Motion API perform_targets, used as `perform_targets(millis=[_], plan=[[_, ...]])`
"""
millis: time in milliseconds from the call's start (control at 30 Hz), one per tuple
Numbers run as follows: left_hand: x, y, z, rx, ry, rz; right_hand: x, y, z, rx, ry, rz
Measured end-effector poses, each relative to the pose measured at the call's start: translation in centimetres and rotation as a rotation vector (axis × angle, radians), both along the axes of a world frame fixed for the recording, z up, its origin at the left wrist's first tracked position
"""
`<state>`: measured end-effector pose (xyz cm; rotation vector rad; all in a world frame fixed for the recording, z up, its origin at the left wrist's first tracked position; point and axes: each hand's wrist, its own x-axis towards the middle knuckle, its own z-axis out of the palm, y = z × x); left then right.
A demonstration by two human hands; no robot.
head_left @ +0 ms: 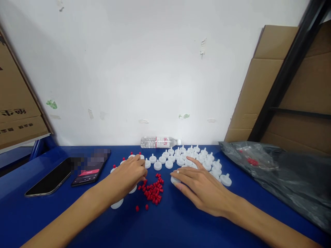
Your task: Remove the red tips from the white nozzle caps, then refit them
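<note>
My left hand (131, 174) is closed with its fingertips pinched at the left edge of a pile of small red caps (153, 193). One red cap shows right at those fingertips. Under and behind this hand, several white nozzle lids (117, 204) stand with red caps on their tips, partly hidden by the hand and forearm. My right hand (200, 182) has its thumb and fingers around a white nozzle lid (174, 179) on the table, its top partly covered. Past the right hand spreads a cluster of uncapped white nozzle lids (169, 164).
A clear water bottle (152, 142) lies along the wall. Two phones (50, 179) rest at left on the blue table (178, 230). A grey plastic bag (279, 179) with a small clear bag of red pieces (253, 162) covers the right side. Cardboard (261, 86) stands at both sides.
</note>
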<state>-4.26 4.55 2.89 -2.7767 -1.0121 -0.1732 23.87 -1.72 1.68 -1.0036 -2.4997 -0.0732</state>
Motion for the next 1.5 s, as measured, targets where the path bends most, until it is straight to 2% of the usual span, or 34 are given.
perform_targets(millis=[200, 467, 767, 867, 967, 1067, 1333, 1500], plan=[[0.5, -0.3, 0.1, 0.006, 0.040, 0.002, -0.1, -0.1, 0.0, -0.005, 0.016, -0.013], [0.8, -0.5, 0.2, 0.037, 0.085, 0.032, -0.3, -0.4, 0.2, 0.066, 0.044, -0.031], [0.5, 0.1, -0.3, 0.018, 0.081, 0.032, -0.2, -0.2, -0.2, 0.093, 0.030, -0.037], [0.7, 0.0, 0.1, 0.042, 0.061, 0.038, -0.2, -0.1, -0.2, 0.124, 0.012, -0.019], [1.0, -0.7, 1.0, 0.030, -0.050, 0.049, -0.1, -0.2, -0.1, 0.116, 0.007, -0.001], [1.6, -1.5, 1.4, -0.039, -0.280, 0.050, -0.1, -0.2, -0.4, 0.070, 0.083, 0.012], [3.6, -2.8, 0.3, -0.197, -0.707, -0.094, -0.2, -0.3, -0.8, 0.031, 0.227, 0.072], [4.5, -3.8, 0.6, -0.398, -0.861, -0.044, -0.4, -0.6, -0.7, -0.025, 0.253, 0.088]])
